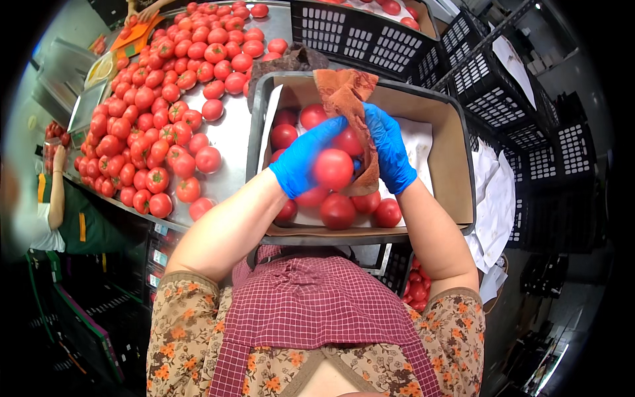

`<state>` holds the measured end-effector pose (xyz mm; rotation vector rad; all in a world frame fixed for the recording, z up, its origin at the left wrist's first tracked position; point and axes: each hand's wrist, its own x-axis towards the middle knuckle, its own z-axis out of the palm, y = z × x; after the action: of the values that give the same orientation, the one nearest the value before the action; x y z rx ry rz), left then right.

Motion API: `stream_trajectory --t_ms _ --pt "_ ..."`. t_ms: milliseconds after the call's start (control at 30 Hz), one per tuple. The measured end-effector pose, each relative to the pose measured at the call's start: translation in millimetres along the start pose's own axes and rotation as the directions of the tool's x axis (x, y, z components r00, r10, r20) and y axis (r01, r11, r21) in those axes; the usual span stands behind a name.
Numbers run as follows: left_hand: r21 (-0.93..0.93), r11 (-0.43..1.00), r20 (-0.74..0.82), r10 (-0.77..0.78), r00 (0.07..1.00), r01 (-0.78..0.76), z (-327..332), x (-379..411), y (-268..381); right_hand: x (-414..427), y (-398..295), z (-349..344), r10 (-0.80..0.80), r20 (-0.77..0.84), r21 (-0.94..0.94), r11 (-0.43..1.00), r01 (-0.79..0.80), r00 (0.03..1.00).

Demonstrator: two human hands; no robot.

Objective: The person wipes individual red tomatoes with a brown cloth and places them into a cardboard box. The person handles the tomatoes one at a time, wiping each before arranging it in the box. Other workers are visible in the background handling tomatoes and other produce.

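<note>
My left hand (307, 158) wears a blue glove and grips a red tomato (333, 169), slightly blurred. The left thumb reaches up towards an orange-brown cloth (346, 89). That cloth is bunched in my blue-gloved right hand (387, 144) and hangs down beside the tomato. Both hands are over a black plastic crate (471, 164) with a brown cardboard lining (449, 149) and white paper (414, 139). More tomatoes (337, 211) lie in the crate's left and front parts, some partly hidden by my hands.
Many loose tomatoes (149, 134) cover the metal table (230, 144) at left. A dark cloth (292, 62) lies behind the crate. Black slatted crates (362, 37) stand behind and at right. Another person's hand (59, 158) is at far left; others' hands (146, 12) show at top.
</note>
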<state>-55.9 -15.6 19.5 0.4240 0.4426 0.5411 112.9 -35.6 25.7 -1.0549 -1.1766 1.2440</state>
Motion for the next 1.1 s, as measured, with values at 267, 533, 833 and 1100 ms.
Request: stream_trajectory --t_ms 267,533,833,1100 --pt "-0.052 0.990 0.060 -0.127 0.990 0.131 -1 2 2 -2 -8 -7 0.305 0.363 0.422 0.789 -0.447 0.881" --pt "-0.024 0.996 -0.162 0.078 0.984 -0.083 -10 12 -9 12 23 -1 -0.170 -0.079 -0.305 0.942 0.139 0.982" --pt "0.009 1.000 0.139 -0.024 0.990 0.023 -16 4 -12 -1 -2 -2 0.256 0.183 0.558 0.768 -0.315 0.949" --pt "0.175 0.984 -0.142 0.064 0.988 -0.039 -7 15 -11 10 20 -14 -0.018 -0.144 0.224 0.973 0.051 0.989"
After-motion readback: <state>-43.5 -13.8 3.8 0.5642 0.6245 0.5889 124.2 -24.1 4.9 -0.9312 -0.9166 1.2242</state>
